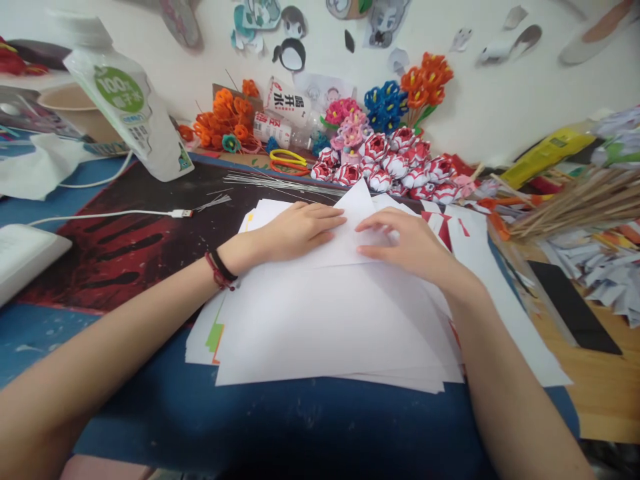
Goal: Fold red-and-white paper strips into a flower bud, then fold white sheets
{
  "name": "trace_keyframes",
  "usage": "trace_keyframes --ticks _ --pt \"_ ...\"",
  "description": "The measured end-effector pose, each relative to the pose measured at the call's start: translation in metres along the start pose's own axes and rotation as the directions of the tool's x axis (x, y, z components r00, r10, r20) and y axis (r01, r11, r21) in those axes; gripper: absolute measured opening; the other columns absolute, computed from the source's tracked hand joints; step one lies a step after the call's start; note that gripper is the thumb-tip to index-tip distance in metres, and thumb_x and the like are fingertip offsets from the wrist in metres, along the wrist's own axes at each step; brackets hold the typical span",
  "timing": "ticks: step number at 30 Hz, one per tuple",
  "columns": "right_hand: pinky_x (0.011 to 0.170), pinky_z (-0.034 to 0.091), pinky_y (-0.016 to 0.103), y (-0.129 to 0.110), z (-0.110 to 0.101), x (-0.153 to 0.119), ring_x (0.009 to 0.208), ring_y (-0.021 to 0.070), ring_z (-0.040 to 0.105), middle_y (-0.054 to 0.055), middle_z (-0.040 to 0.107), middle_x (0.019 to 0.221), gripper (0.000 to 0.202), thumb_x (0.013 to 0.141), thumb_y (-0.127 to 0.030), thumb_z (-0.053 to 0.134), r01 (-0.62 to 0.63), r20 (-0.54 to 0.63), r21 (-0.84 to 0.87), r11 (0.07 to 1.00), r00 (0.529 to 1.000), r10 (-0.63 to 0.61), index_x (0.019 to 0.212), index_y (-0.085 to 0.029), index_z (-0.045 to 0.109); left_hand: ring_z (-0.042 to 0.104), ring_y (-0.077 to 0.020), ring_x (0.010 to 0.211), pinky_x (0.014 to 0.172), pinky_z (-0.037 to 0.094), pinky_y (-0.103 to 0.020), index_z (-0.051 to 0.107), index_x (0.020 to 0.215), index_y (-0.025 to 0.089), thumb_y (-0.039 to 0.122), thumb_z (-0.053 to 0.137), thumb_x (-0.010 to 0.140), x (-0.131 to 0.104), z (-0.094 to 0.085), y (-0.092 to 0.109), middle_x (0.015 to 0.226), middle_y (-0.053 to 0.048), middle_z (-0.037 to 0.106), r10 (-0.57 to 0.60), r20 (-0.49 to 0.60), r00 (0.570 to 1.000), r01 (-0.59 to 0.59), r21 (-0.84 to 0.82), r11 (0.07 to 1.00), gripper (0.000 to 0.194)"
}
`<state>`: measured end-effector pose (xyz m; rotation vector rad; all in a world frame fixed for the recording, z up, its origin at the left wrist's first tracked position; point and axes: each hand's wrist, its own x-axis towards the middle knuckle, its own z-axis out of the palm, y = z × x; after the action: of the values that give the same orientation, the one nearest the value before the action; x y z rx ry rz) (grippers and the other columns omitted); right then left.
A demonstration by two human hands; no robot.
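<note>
A folded sheet of white paper [356, 200] with a pointed top corner lies on a stack of white paper [330, 327] in front of me. My left hand [303, 228] rests flat on this folded sheet, its fingers stretched toward the right. Over the sheet's right part is my right hand [400, 240], fingers curved and apart, with no object visible between thumb and forefinger. Whether its fingertips touch the paper I cannot tell. Green and orange edges show at the stack's lower left.
Red-and-white paper flowers [395, 160] and thin wires [277, 183] lie behind the stack. A white bottle [130, 100], a cable [110, 215] and a white device [30, 257] are at left. Wooden sticks [570, 193] and a black phone-like slab [573, 307] are at right.
</note>
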<state>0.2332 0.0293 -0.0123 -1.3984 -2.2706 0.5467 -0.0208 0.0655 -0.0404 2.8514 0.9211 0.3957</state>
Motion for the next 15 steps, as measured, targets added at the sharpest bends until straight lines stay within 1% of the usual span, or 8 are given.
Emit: trace_keyframes --ticks 1,2,3,4,5,7,10,15 --pt "0.105 0.046 0.042 -0.0022 0.0034 0.0006 0.122 0.0293 0.061 0.010 0.066 0.133 0.049 0.078 -0.043 0.078 0.069 0.016 -0.026 0.997 0.997 -0.069 0.121 -0.021 0.071 0.045 -0.0251 0.141 0.111 0.037 -0.043 0.048 0.148 0.018 0.030 0.038 0.104 -0.0006 0.0007 0.0004 0.155 -0.012 0.047 -0.012 0.004 1.000 0.012 -0.003 1.000 0.047" --pt "0.113 0.040 0.045 -0.0038 0.0061 0.0009 0.134 0.0312 0.052 0.011 0.056 0.147 0.063 0.076 -0.044 0.080 0.113 0.055 -0.051 0.992 0.992 -0.110 0.133 -0.021 0.065 0.045 -0.0248 0.142 0.112 0.037 -0.043 0.047 0.149 0.017 0.031 0.038 0.104 -0.0010 0.0015 0.0007 0.156 -0.013 0.045 -0.022 0.002 1.000 0.022 -0.006 1.000 0.048" --pt "0.119 0.034 0.047 -0.0048 0.0083 0.0010 0.143 0.0321 0.043 0.011 0.046 0.155 0.076 0.075 -0.044 0.082 0.132 0.103 -0.075 0.988 0.987 -0.124 0.142 -0.021 0.057 0.044 -0.0245 0.142 0.112 0.037 -0.042 0.046 0.149 0.016 0.031 0.038 0.104 -0.0013 0.0023 0.0007 0.156 -0.013 0.045 -0.028 -0.002 1.000 0.028 -0.007 1.000 0.048" --pt "0.121 0.030 0.048 -0.0052 0.0097 0.0009 0.147 0.0322 0.037 0.012 0.039 0.160 0.085 0.074 -0.044 0.082 0.133 0.144 -0.096 0.986 0.982 -0.118 0.149 -0.020 0.050 0.044 -0.0242 0.143 0.111 0.037 -0.042 0.046 0.149 0.016 0.032 0.037 0.104 -0.0015 0.0030 0.0007 0.156 -0.013 0.044 -0.030 -0.004 1.000 0.030 -0.007 1.000 0.048" --pt "0.123 0.027 0.048 -0.0053 0.0107 0.0006 0.149 0.0317 0.033 0.011 0.035 0.162 0.089 0.075 -0.044 0.082 0.127 0.181 -0.111 0.986 0.978 -0.105 0.153 -0.020 0.044 0.043 -0.0238 0.143 0.111 0.037 -0.041 0.046 0.149 0.016 0.032 0.037 0.104 -0.0015 0.0035 0.0006 0.156 -0.013 0.044 -0.029 -0.002 1.000 0.029 -0.005 1.000 0.048" --pt "0.124 0.026 0.046 -0.0046 0.0115 -0.0003 0.150 0.0298 0.032 0.010 0.034 0.162 0.088 0.080 -0.044 0.078 0.114 0.229 -0.116 0.987 0.970 -0.085 0.155 -0.020 0.039 0.041 -0.0233 0.145 0.112 0.035 -0.040 0.046 0.149 0.017 0.032 0.035 0.105 -0.0013 0.0041 0.0006 0.157 -0.011 0.044 -0.022 0.013 1.000 0.022 0.003 1.000 0.048" --pt "0.124 0.026 0.044 -0.0031 0.0119 -0.0020 0.149 0.0279 0.034 0.007 0.035 0.161 0.081 0.086 -0.045 0.072 0.102 0.249 -0.093 0.991 0.966 -0.076 0.155 -0.022 0.039 0.034 -0.0233 0.149 0.115 0.030 -0.041 0.042 0.152 0.019 0.033 0.034 0.106 -0.0012 0.0040 0.0014 0.159 -0.009 0.041 -0.026 0.046 0.999 0.025 0.018 1.000 0.049" --pt "0.124 0.027 0.046 -0.0038 0.0121 -0.0039 0.148 0.0288 0.033 0.005 0.033 0.161 0.076 0.088 -0.045 0.070 0.080 0.253 -0.097 0.992 0.966 -0.053 0.155 -0.026 0.039 0.030 -0.0216 0.151 0.118 0.024 -0.042 0.038 0.154 0.017 0.034 0.030 0.107 -0.0015 0.0029 0.0038 0.161 -0.007 0.038 -0.023 0.079 0.997 0.019 0.048 0.999 0.051"
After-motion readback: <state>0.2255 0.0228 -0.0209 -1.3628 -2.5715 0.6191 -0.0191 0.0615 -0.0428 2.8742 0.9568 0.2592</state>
